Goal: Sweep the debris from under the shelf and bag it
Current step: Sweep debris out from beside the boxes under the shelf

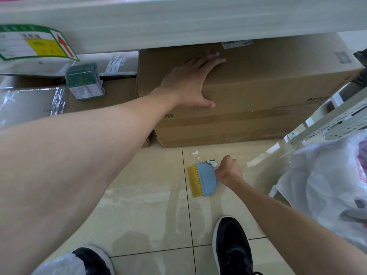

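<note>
My right hand is closed around the handle of a small blue hand brush with yellow bristles, held low over the tiled floor. Small white paper scraps and a crumpled white-and-green bit lie on the tile just beyond the brush, in front of a large cardboard box. My left hand rests flat with fingers spread on the top front of that box, which sits under the white shelf board. A white plastic bag stands open at the right.
Smaller taped cardboard boxes and a green packet sit under the shelf at left. A white perforated shelf frame stands at the right. My two black shoes are on the tiles below.
</note>
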{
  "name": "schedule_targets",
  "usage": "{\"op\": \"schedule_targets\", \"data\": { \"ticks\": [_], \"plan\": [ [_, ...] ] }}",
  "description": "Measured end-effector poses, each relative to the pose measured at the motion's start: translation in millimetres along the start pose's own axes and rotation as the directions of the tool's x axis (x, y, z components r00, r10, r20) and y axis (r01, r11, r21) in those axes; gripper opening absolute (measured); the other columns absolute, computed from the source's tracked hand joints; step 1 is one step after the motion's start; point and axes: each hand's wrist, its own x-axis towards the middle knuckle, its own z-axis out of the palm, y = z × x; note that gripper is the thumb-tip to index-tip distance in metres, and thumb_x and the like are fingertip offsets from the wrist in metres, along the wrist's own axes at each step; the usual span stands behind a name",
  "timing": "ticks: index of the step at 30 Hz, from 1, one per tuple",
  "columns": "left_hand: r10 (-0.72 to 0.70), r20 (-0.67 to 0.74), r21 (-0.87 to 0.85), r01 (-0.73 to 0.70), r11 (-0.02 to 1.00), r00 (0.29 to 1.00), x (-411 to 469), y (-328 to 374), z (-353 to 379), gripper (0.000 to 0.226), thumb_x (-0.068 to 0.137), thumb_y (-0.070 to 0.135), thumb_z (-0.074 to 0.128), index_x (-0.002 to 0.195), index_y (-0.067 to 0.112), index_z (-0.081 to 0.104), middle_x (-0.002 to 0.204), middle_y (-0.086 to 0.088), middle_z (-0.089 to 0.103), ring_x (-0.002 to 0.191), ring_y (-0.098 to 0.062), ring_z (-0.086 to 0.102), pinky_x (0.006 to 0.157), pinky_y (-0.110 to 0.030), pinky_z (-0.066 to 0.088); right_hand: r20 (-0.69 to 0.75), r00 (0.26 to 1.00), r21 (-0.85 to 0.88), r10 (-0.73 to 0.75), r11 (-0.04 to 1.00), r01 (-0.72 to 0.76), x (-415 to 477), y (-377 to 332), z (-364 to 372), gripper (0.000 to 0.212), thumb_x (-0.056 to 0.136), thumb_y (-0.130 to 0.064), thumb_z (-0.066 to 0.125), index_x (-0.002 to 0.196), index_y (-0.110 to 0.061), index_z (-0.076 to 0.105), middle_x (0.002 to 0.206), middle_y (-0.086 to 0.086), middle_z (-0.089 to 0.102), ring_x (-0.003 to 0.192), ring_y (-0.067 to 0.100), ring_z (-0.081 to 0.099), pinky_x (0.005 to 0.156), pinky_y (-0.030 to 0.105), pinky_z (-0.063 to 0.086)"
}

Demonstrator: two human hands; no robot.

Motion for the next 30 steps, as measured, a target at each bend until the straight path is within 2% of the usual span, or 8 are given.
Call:
{"op": "schedule_targets", "data": {
  "ticks": [5,9,10,14,17,19,24,30],
  "plan": [
    [-0.005,0.001,0.003,0.005,1.0,1.0,0,1,-1,0.11,0.065,0.063,0.075,0.153,0.034,0.016,0.162,0.011,0.012,0.148,-0.014,0.014,0.113,-0.037,0.025,-0.012,1.0,-0.035,-0.013,0.999,0.012,8,4,-13,0.026,0.084,-0.018,0.064,0.103,-0.007,0.051,0.109,0.012,0.056,0.102,0.032,0.061,0.072,0.032,0.047],
    [-0.002,0.001,-0.005,0.002,1.0,1.0,-1,1,0,0.11,0.066,0.063,0.075,0.153,0.034,0.015,0.162,0.011,0.012,0.148,-0.014,0.014,0.114,-0.034,0.022,0.164,0.984,-0.013,-0.076,0.997,0.079,17,-13,-34,0.009,0.08,-0.008,0.064,0.077,-0.004,0.056,0.069,0.009,0.058,0.055,0.022,0.063,0.056,0.029,0.053],
    [0.0,-0.001,-0.007,0.0,1.0,1.0,0,1,0,0.11,0.066,0.063,0.075,0.153,0.034,0.016,0.162,0.011,0.012,0.148,-0.014,0.014,0.114,-0.034,0.023,0.21,0.974,-0.001,-0.086,0.996,0.088,19,-20,-40,0.01,0.079,-0.006,0.064,0.071,-0.003,0.06,0.061,0.009,0.059,0.051,0.021,0.061,0.054,0.028,0.052],
    [-0.002,-0.003,-0.012,0.002,1.0,1.0,-1,0,0,0.11,0.065,0.062,0.075,0.153,0.034,0.016,0.162,0.01,0.013,0.148,-0.014,0.015,0.113,-0.034,0.025,0.226,0.962,0.151,-0.154,0.981,0.122,30,-42,-43,0.009,0.078,-0.002,0.063,0.07,-0.007,0.062,0.066,0.007,0.059,0.061,0.017,0.055,0.056,0.029,0.046],
    [0.0,-0.007,-0.016,0.0,1.0,1.0,-1,1,-1,0.109,0.065,0.062,0.075,0.153,0.034,0.016,0.162,0.011,0.012,0.148,-0.014,0.014,0.113,-0.034,0.026,0.159,0.975,0.2,-0.157,0.972,0.124,31,-53,-34,0.01,0.078,-0.002,0.062,0.074,-0.001,0.072,0.061,0.008,0.063,0.053,0.015,0.056,0.058,0.031,0.054],
    [0.0,-0.004,-0.012,0.0,1.0,1.0,-1,1,-1,0.109,0.066,0.061,0.075,0.154,0.034,0.016,0.162,0.011,0.012,0.148,-0.013,0.014,0.113,-0.035,0.026,0.13,0.983,0.228,-0.131,0.969,0.099,27,-60,-25,0.013,0.08,-0.003,0.06,0.075,-0.002,0.072,0.059,0.009,0.066,0.05,0.015,0.061,0.056,0.026,0.055],
    [-0.006,0.004,-0.01,0.006,1.0,1.0,1,-3,3,0.109,0.067,0.064,0.074,0.154,0.036,0.014,0.162,0.012,0.009,0.148,-0.014,0.013,0.113,-0.04,0.028,0.034,0.999,0.257,-0.039,0.966,0.029,24,-55,-8,0.009,0.075,-0.013,0.065,0.081,-0.007,0.062,0.082,0.011,0.067,0.08,0.028,0.07,0.063,0.031,0.055],
    [0.0,0.014,-0.016,0.0,1.0,1.0,3,-4,3,0.109,0.067,0.064,0.074,0.154,0.036,0.013,0.162,0.012,0.009,0.149,-0.015,0.012,0.114,-0.04,0.027,-0.031,0.998,0.302,0.062,0.952,-0.05,28,-25,-8,0.014,0.076,-0.012,0.06,0.086,-0.006,0.054,0.095,0.014,0.063,0.085,0.034,0.068,0.071,0.041,0.06]
  ]
}}
